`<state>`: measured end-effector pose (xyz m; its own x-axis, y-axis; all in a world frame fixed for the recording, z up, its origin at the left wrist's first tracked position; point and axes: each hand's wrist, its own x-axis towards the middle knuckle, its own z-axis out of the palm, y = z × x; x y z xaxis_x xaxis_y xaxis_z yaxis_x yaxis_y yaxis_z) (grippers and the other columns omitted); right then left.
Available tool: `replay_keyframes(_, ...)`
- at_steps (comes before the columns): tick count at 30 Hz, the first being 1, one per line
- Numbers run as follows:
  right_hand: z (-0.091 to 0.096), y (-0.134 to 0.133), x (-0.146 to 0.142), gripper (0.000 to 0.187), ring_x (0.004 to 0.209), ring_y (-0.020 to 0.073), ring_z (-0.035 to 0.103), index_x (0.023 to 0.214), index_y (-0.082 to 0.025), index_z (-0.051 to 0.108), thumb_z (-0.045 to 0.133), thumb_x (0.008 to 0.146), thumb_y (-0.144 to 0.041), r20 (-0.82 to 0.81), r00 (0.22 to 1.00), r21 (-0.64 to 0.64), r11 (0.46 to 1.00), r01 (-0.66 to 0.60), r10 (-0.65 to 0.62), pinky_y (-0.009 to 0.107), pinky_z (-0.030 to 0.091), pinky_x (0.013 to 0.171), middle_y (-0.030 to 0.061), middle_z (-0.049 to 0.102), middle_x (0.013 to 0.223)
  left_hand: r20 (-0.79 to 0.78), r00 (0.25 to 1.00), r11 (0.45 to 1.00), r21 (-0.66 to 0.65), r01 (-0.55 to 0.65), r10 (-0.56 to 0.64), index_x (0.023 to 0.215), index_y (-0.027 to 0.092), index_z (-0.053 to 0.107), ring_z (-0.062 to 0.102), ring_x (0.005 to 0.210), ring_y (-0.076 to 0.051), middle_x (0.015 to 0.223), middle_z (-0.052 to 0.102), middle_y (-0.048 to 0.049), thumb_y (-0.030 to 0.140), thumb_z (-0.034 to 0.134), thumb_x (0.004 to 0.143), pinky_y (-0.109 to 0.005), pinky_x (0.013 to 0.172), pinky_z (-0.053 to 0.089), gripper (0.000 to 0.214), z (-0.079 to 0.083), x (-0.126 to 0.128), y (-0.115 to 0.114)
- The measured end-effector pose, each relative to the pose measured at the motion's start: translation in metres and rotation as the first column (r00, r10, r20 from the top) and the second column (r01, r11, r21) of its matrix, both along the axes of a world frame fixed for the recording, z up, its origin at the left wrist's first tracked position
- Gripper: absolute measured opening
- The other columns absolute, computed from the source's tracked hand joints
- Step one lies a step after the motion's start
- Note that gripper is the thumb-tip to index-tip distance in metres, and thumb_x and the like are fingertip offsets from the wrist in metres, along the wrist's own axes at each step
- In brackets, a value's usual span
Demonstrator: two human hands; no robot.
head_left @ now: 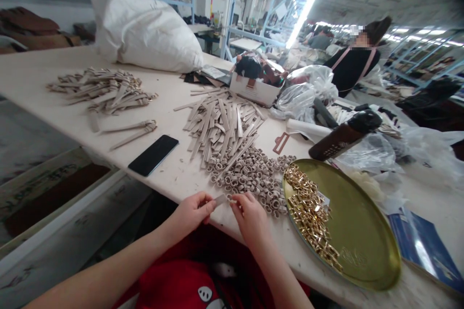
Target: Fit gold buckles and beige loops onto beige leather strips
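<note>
At the table's front edge, my left hand (195, 210) is closed on a grey-beige strap (220, 199), whose end points toward my right hand. My right hand (251, 215) pinches a small strap loop (229, 197) right at that end. Whether the strap passes into the loop is too small to tell. Just beyond my fingers lies a heap of similar loops (253, 174). Behind it is a pile of loose flat straps (221, 123). Gold metal buckles (308, 210) fill the left side of a round gold tray (362, 231), to the right of my right hand.
A black phone (153, 154) lies left of the straps. Farther left are buckled straps (112, 89). Behind stand a white sack (145, 29) and a white box (253, 90). A dark bottle (340, 137) lies beyond the tray, near a brown hanger piece (281, 143). A person (350, 65) is farther back.
</note>
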<state>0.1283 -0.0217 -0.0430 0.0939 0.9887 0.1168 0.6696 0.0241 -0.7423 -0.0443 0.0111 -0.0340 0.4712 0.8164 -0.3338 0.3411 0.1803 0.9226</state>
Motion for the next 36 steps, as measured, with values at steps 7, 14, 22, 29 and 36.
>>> replay_keyframes(7,-0.003,0.014,-0.009,0.008,0.071,0.0173,0.049,0.068,-0.020,0.058,0.056,0.076,-0.021,-0.178,0.982,-0.031,0.997,0.064,-0.069,0.029,0.037,0.066,0.0036,0.054,0.075,-0.010,0.999,0.997,0.064,-0.040,0.041,0.073,0.017,0.050,0.039,0.046,-0.008,0.050,0.048,0.0072,0.042,0.046,0.081,-0.018,0.048,0.031,0.027,-0.004,-0.002,0.011)
replay_keyframes(14,-0.004,-0.009,0.005,0.022,0.060,0.0112,0.048,0.073,-0.018,0.057,0.065,0.070,-0.038,-0.830,0.462,-0.313,0.947,0.077,-0.312,0.025,0.039,0.061,-0.0028,0.054,0.063,-0.004,0.996,0.995,0.050,0.085,-0.085,0.070,0.016,0.049,0.039,0.050,-0.008,0.054,0.044,0.0066,0.039,0.044,0.081,-0.019,0.048,0.029,0.026,0.011,0.030,0.006)
replay_keyframes(22,0.001,-0.019,0.017,0.021,0.058,0.0112,0.049,0.080,-0.018,0.063,0.068,0.067,-0.033,-0.781,0.573,-0.269,0.962,0.049,-0.248,0.024,0.039,0.059,-0.0028,0.056,0.059,-0.221,0.939,0.952,0.098,0.289,-0.263,0.066,0.017,0.053,0.039,0.049,-0.009,0.051,0.042,0.0058,0.038,0.042,0.080,-0.020,0.046,0.024,0.028,0.021,0.038,0.010)
replay_keyframes(29,-0.003,-0.026,0.015,0.021,0.058,0.0107,0.048,0.079,-0.017,0.063,0.068,0.066,-0.032,-0.763,0.604,-0.261,0.965,0.039,-0.231,0.023,0.038,0.056,-0.0027,0.056,0.062,-0.211,0.935,0.933,0.163,0.321,-0.285,0.073,0.017,0.057,0.042,0.053,-0.010,0.056,0.049,0.0046,0.029,0.040,0.079,-0.020,0.050,0.029,0.022,0.029,0.043,-0.001)
replay_keyframes(36,0.010,-0.036,0.004,0.025,0.054,0.0100,0.049,0.075,-0.018,0.060,0.072,0.062,-0.036,-0.805,0.531,-0.276,0.959,0.059,-0.264,0.022,0.040,0.055,-0.0042,0.056,0.058,-0.035,0.968,0.965,0.077,0.252,-0.250,0.097,0.016,0.046,0.050,0.060,-0.011,0.065,0.056,0.0029,0.018,0.040,0.077,-0.020,0.057,0.037,0.021,0.031,0.036,-0.010)
